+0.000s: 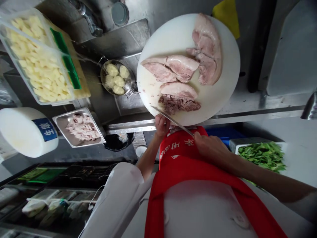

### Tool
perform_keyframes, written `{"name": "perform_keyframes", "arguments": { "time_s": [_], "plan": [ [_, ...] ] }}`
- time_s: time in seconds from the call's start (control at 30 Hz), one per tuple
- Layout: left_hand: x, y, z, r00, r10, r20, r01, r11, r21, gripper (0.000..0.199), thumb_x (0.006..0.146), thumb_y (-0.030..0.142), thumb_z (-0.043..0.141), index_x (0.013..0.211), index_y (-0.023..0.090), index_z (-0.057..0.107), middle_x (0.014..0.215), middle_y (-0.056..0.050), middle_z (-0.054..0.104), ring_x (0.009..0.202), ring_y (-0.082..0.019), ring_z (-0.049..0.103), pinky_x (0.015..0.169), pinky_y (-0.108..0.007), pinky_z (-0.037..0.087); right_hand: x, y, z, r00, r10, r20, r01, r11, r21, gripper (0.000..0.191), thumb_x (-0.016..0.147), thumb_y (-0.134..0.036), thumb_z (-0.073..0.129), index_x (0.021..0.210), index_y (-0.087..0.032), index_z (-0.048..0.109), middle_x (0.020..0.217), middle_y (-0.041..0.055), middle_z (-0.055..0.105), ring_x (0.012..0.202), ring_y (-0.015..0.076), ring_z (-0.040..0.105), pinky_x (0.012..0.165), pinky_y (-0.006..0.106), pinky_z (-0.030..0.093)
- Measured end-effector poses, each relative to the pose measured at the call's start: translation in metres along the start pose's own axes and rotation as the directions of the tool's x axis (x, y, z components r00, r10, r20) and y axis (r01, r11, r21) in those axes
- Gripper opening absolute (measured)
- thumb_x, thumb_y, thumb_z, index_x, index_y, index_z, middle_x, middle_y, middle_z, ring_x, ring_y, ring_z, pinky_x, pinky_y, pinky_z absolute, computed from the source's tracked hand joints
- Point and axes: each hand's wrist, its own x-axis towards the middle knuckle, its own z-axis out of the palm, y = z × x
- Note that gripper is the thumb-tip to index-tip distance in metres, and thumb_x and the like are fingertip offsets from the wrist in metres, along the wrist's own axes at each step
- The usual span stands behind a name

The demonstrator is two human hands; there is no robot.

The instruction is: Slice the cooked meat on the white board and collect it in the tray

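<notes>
My right hand (209,145) is wrapped round the handle of a knife (174,122). Its long blade points up and to the left over the near edge of the round white cutting board (153,46). My left hand (162,125) is curled at that edge, close beside the blade, and what its fingers hold, if anything, is hidden. Just beyond the blade lies a piece of cooked meat with a pale top (178,90) and dark, ragged meat (179,104) along its near side. Two larger pieces, a middle slab (170,67) and a fatty right slab (209,49), rest farther back.
Left of the board, a metal pot (102,77) holds several peeled potatoes in a sink. A clear tub (37,96) of cut potato, a metal tray (71,142) of sliced meat and a white block (19,132) stand farther left. Leafy greens (262,155) sit lower right.
</notes>
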Motion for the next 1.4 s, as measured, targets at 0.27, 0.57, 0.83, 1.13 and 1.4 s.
{"name": "perform_keyframes", "arguments": {
  "time_s": [0.27,0.57,0.83,1.13,1.4],
  "plan": [
    [0.004,0.007,-0.014,0.995,-0.063,0.073,0.067,0.996,-0.061,0.023,0.099,0.036,0.048,0.095,0.018,0.062,0.096,-0.009,0.065,0.098,-0.019,0.060,0.089,-0.038,0.052,0.086,-0.027,-0.035,0.927,-0.148,-0.345,0.167,0.986,0.026,0.029,0.097,-0.012,0.028,0.114,-0.008,0.051,0.094,0.0197,0.071,0.090,0.0270,0.070,0.069,0.030,0.045],
    [0.001,0.000,-0.010,0.996,-0.003,0.084,0.006,0.999,-0.045,0.022,0.098,0.035,0.050,0.093,0.018,0.064,0.090,-0.008,0.066,0.093,-0.019,0.061,0.087,-0.037,0.052,0.026,-0.006,-0.018,0.975,-0.114,-0.193,0.103,0.993,-0.064,0.027,0.095,-0.012,0.032,0.113,-0.009,0.053,0.089,0.0185,0.071,0.082,0.0286,0.071,0.064,0.031,0.045],
    [-0.003,-0.004,-0.008,0.994,-0.021,0.111,0.029,0.998,-0.063,0.023,0.097,0.036,0.050,0.091,0.019,0.063,0.089,-0.008,0.065,0.095,-0.020,0.061,0.088,-0.037,0.052,0.012,-0.008,-0.002,1.000,-0.001,-0.030,0.001,1.000,0.004,0.028,0.096,-0.012,0.030,0.115,-0.011,0.051,0.090,0.0175,0.072,0.086,0.0294,0.072,0.069,0.033,0.048],
    [-0.004,-0.003,-0.008,0.999,-0.007,0.048,0.008,1.000,-0.022,0.021,0.098,0.033,0.050,0.098,0.018,0.064,0.096,-0.009,0.066,0.098,-0.019,0.062,0.089,-0.037,0.053,0.059,-0.023,-0.032,0.950,-0.140,-0.281,0.145,0.989,-0.003,0.031,0.096,-0.011,0.028,0.119,-0.008,0.050,0.089,0.0181,0.071,0.087,0.0273,0.070,0.067,0.031,0.045],
    [-0.008,-0.007,-0.003,0.997,-0.021,0.072,0.027,0.997,-0.072,0.020,0.097,0.034,0.051,0.097,0.019,0.065,0.096,-0.009,0.066,0.101,-0.020,0.062,0.091,-0.039,0.053,0.009,-0.007,-0.001,0.999,0.008,-0.041,-0.008,1.000,0.019,0.032,0.093,-0.010,0.030,0.114,-0.012,0.054,0.085,0.0167,0.072,0.081,0.0294,0.071,0.066,0.034,0.048]
  ]
}}
